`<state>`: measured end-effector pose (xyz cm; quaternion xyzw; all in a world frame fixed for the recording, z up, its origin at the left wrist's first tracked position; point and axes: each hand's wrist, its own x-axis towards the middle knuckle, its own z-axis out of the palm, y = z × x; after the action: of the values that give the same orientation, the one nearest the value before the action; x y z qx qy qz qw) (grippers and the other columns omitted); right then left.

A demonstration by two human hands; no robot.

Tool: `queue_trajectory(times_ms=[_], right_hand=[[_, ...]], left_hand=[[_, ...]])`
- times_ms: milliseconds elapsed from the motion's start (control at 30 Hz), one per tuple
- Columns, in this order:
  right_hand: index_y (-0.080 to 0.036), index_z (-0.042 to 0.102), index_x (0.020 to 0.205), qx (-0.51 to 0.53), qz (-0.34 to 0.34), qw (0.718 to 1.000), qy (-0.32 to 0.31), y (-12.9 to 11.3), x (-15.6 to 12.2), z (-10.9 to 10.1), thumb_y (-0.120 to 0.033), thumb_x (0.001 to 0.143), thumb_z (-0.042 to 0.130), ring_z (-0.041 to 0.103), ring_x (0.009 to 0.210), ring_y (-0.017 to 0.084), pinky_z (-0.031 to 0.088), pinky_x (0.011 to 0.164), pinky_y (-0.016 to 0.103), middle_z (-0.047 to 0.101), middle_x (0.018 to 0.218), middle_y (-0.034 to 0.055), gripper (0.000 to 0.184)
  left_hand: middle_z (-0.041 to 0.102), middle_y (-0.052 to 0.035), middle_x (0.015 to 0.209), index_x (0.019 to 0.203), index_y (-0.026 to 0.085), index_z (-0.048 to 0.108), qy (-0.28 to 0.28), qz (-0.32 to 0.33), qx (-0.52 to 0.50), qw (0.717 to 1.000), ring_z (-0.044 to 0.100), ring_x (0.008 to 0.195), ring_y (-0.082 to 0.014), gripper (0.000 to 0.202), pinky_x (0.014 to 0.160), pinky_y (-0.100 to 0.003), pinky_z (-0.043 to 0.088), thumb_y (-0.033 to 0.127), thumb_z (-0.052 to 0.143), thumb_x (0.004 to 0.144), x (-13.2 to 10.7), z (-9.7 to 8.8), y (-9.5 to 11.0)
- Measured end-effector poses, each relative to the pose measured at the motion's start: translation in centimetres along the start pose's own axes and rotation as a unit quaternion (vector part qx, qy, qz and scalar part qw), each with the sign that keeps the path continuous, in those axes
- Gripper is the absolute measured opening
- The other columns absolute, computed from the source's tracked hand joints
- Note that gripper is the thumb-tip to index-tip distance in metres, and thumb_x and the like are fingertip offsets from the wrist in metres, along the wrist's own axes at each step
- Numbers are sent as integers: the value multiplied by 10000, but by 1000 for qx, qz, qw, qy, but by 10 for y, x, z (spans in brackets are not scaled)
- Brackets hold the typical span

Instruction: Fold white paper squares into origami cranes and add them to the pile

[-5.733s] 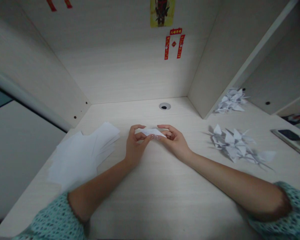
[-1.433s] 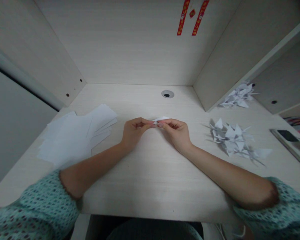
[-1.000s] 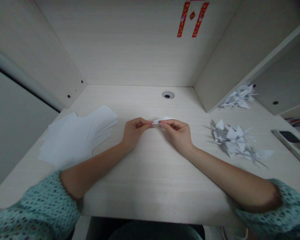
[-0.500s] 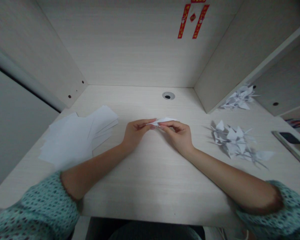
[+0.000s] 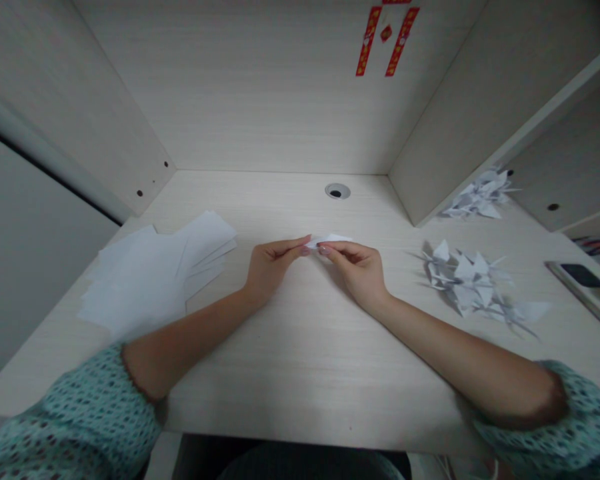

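Note:
A small piece of folded white paper (image 5: 336,237) is held between my two hands above the middle of the desk. My left hand (image 5: 275,261) pinches its left end between thumb and fingers. From the other side, my right hand (image 5: 356,263) grips the paper with thumb and index finger, the fingertips of both hands nearly meeting. Much of the paper is hidden behind my fingers, so its exact fold cannot be made out. Folded paper cranes (image 5: 473,277) lie in a heap to the right of my right hand. Loose white paper sheets (image 5: 140,280) are spread left of my left hand.
More paper cranes (image 5: 483,195) are piled by the upright divider panel (image 5: 445,120). A phone-like device (image 5: 585,275) lies at the far right on a flat object. Behind my hands, a round cable hole (image 5: 338,191) is set in the desk (image 5: 290,373).
My fingers have shifted slightly on the folded paper, and less of it shows between my hands. Both arms stay in nearly the same place.

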<state>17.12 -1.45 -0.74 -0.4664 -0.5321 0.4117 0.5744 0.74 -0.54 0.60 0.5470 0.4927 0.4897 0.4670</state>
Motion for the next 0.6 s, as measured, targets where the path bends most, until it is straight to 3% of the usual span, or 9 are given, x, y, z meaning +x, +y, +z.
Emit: queue_trajectory(times_ms=[600], right_hand=[[-239,759,793,64,27,997,21,2,2,1,-290,654,780,684,770,175,528,790,340,760,855,25,150]], left_hand=[[750,-48,927,966,219,739,-1,-5,-62,998,700,843,-192,328,857,-332,532,390,738,686,1,0,-5]])
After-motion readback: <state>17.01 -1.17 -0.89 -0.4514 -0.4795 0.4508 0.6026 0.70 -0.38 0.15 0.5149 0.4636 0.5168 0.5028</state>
